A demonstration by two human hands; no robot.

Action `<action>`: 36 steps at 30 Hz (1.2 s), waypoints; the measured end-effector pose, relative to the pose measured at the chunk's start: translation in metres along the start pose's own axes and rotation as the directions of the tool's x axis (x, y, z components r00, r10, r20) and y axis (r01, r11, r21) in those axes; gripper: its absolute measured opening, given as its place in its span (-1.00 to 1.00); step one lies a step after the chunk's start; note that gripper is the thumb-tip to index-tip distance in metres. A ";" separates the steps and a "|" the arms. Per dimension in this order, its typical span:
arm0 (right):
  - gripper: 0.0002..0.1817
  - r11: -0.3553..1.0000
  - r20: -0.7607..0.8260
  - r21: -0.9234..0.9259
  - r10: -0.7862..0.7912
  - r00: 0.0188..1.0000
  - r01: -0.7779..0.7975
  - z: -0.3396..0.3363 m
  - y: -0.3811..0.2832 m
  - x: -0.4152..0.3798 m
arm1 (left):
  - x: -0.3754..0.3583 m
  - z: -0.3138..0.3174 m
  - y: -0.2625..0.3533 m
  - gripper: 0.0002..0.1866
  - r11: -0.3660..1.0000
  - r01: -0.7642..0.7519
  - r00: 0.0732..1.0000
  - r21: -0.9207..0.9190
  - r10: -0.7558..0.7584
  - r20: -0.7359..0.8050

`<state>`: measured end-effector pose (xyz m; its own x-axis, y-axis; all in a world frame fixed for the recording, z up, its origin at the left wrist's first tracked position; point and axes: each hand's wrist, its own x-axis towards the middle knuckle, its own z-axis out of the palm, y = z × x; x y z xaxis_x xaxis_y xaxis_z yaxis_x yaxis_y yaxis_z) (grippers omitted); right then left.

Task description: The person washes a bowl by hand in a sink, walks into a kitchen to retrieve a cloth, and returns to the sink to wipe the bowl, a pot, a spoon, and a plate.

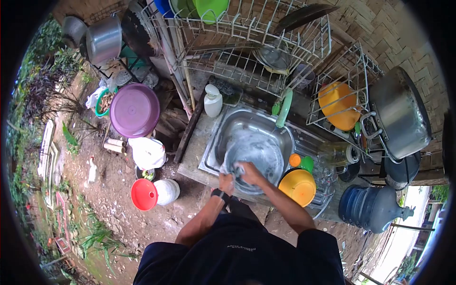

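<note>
At the near edge of the sink (216, 142), your two hands meet over a large steel basin (259, 156) that sits in the sink bowl. Your left hand (226, 182), with a dark band at the wrist, has its fingers closed on the basin's near rim. Your right hand (250, 173) is just beside it, fingers curled together on what looks like a wet cloth (239, 168), pressed against the inside of the basin; the exact finger grip is too small to make out clearly. The basin's inner face looks soapy and streaked.

Judging by that, you are in the scrubbing step, working the near wall of the basin. The next move would call for holding the rim steady with the left hand while the right carries the cloth around the rest of the inside, since the slick metal could slip or turn in the bowl.

A yellow bowl (298, 186) stands at the sink's right edge, a soap bottle (213, 100) at its far left corner, and a green tap (284, 108) rises behind the basin.
</note>
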<state>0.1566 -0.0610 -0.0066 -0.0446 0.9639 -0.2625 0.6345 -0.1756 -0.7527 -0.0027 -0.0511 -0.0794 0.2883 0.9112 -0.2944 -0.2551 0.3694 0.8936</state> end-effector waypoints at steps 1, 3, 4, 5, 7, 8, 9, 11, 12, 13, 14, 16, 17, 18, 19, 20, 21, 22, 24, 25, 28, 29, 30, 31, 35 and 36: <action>-0.47 0.992 -0.280 0.122 0.060 0.958 -0.027 0.009 -0.007 0.013 | -0.008 0.020 0.018 -0.56 0.995 0.058 0.998 -0.084 -0.060 -0.029; -0.53 0.965 -0.702 0.253 0.231 0.674 -0.068 0.028 -0.001 0.043 | -0.018 0.026 0.013 -0.54 0.998 0.061 0.998 0.025 -0.060 -0.036; -0.56 0.954 -0.833 0.278 0.297 0.468 -0.111 0.043 0.015 0.068 | -0.018 0.017 -0.005 -0.50 0.986 0.029 1.000 0.166 -0.027 -0.015; -0.59 0.937 -0.910 0.317 0.344 0.233 -0.143 0.050 0.021 0.086 | -0.021 0.015 -0.014 -0.50 0.944 -0.070 0.995 0.323 0.091 -0.051; -0.61 0.610 -0.466 0.792 0.644 0.607 -0.039 0.019 0.005 0.090 | -0.023 0.021 0.004 -0.54 0.845 -0.192 0.944 0.499 0.299 -0.142; -0.62 0.359 -0.175 0.930 0.627 0.760 -0.082 -0.001 0.002 0.093 | -0.018 0.018 0.009 -0.55 0.906 -0.065 0.976 0.419 0.145 -0.163; -0.60 0.441 -0.227 0.896 0.560 0.797 -0.055 0.001 0.026 0.114 | -0.013 0.009 0.016 -0.56 0.940 0.072 0.985 0.334 -0.014 -0.173; -0.56 0.294 -0.214 0.954 0.545 0.811 0.055 -0.041 -0.012 0.130 | 0.000 -0.016 -0.022 -0.59 0.942 -0.020 0.992 0.335 0.061 -0.111; -0.58 0.189 -0.266 0.962 0.517 0.814 0.195 -0.052 -0.020 0.140 | -0.001 -0.017 -0.021 -0.59 0.959 0.042 0.993 0.281 -0.010 -0.114; -0.58 0.120 -0.292 0.956 0.438 0.850 0.266 -0.057 -0.018 0.149 | 0.001 -0.017 -0.019 -0.59 0.968 0.106 0.990 0.227 -0.082 -0.111; -0.58 0.045 -0.323 0.943 0.360 0.875 0.329 -0.064 -0.013 0.154 | 0.003 -0.016 -0.019 -0.59 0.970 0.171 0.983 0.173 -0.155 -0.100; -0.57 0.066 -0.352 0.935 0.296 0.888 0.348 -0.067 0.020 0.161 | 0.007 -0.007 -0.009 -0.59 0.948 0.289 0.948 0.133 -0.264 -0.179; -0.56 0.167 -0.346 0.937 0.315 0.884 0.308 -0.061 0.045 0.156 | 0.010 -0.008 -0.010 -0.60 0.925 0.343 0.930 0.164 -0.310 -0.197; -0.54 0.268 -0.345 0.927 0.335 0.877 0.263 -0.058 0.060 0.147 | 0.015 -0.007 -0.014 -0.60 0.898 0.395 0.910 0.192 -0.355 -0.213; -0.59 0.234 -0.342 0.937 0.486 0.804 0.258 -0.059 0.060 0.131 | 0.022 -0.008 -0.027 -0.62 0.911 0.343 0.929 0.231 -0.292 -0.226; -0.64 0.199 -0.325 0.946 0.623 0.712 0.258 -0.059 0.060 0.114 | 0.029 -0.009 -0.039 -0.64 0.919 0.290 0.944 0.267 -0.229 -0.238; -0.65 0.259 -0.372 0.928 0.640 0.673 0.267 -0.055 0.073 0.105 | 0.033 -0.008 -0.049 -0.65 0.923 0.239 0.954 0.301 -0.165 -0.250; -0.66 0.316 -0.416 0.909 0.654 0.632 0.272 -0.048 0.095 0.099 | 0.035 -0.006 -0.050 -0.65 0.926 0.206 0.970 0.317 -0.150 -0.191; -0.66 0.577 -0.532 0.808 0.634 0.562 0.115 -0.062 0.101 0.089 | 0.045 0.004 -0.047 -0.65 0.930 0.130 0.991 0.343 -0.112 -0.074; -0.64 0.736 -0.596 0.674 0.587 0.547 -0.056 -0.081 0.081 0.079 | 0.033 0.033 0.004 -0.64 0.918 0.370 0.923 0.138 -0.347 -0.165; -0.44 0.964 -0.708 0.214 0.262 0.655 -0.155 -0.099 0.100 0.091 | 0.033 0.050 0.022 -0.62 0.906 0.407 0.909 0.119 -0.388 -0.155; -0.37 0.983 -0.683 0.107 0.182 0.707 -0.150 -0.100 0.110 0.101 | 0.035 0.051 0.020 -0.63 0.909 0.402 0.910 0.108 -0.384 -0.159; -0.30 0.988 -0.649 0.016 0.127 0.750 -0.154 -0.102 0.115 0.110 | 0.037 0.052 0.016 -0.64 0.912 0.398 0.911 0.097 -0.379 -0.164; -0.22 0.985 -0.615 -0.064 0.087 0.783 -0.160 -0.101 0.119 0.119 | 0.038 0.051 0.011 -0.64 0.916 0.388 0.914 0.100 -0.369 -0.167; -0.13 0.928 -0.538 -0.289 0.046 0.842 -0.235 -0.095 0.102 0.127 | 0.041 0.050 0.001 -0.59 0.927 0.351 0.927 0.129 -0.325 -0.189; -0.14 0.909 -0.524 -0.345 0.021 0.851 -0.235 -0.093 0.103 0.126 | 0.044 0.051 -0.005 -0.59 0.927 0.355 0.923 0.125 -0.326 -0.204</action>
<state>0.2881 0.0613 -0.0615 0.3799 0.9218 0.0772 0.8531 -0.3169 -0.4144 0.0580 -0.0217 -0.0795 0.1614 0.7578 -0.6322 -0.0190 0.6429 0.7657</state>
